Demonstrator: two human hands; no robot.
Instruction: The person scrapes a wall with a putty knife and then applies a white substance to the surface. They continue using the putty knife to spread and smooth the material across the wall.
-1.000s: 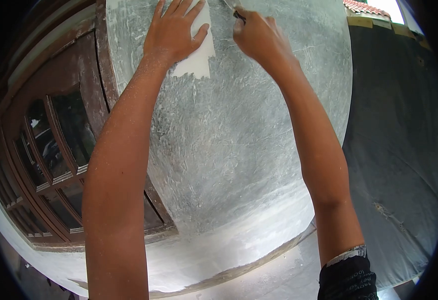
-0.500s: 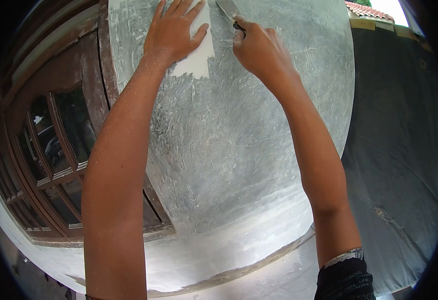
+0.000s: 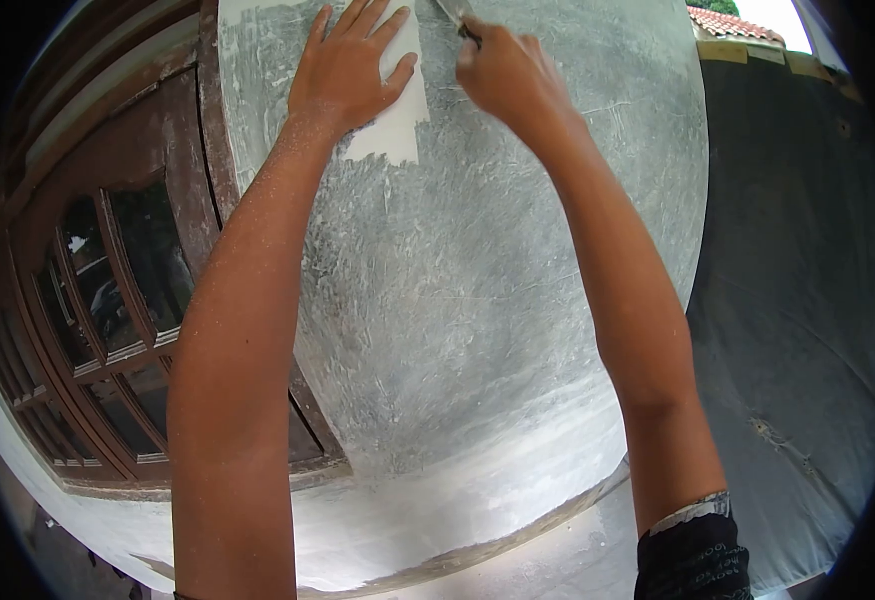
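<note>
A grey, scraped wall fills the middle of the view. My left hand lies flat on it with the fingers spread, over a white patch with a ragged lower edge. To the right of that patch, my right hand is closed round the dark handle of a putty knife. The knife's metal blade points up and left near the wall, and its tip is cut off by the top of the view. White dust speckles my left forearm.
A brown wooden window frame with dark glass panes stands at the left. A dark sheet hangs at the right, below a tiled roof. The wall's lower band is whitish.
My right hand has shifted slightly up and left with the putty knife. My left hand stays spread on the white patch, almost unmoved.
</note>
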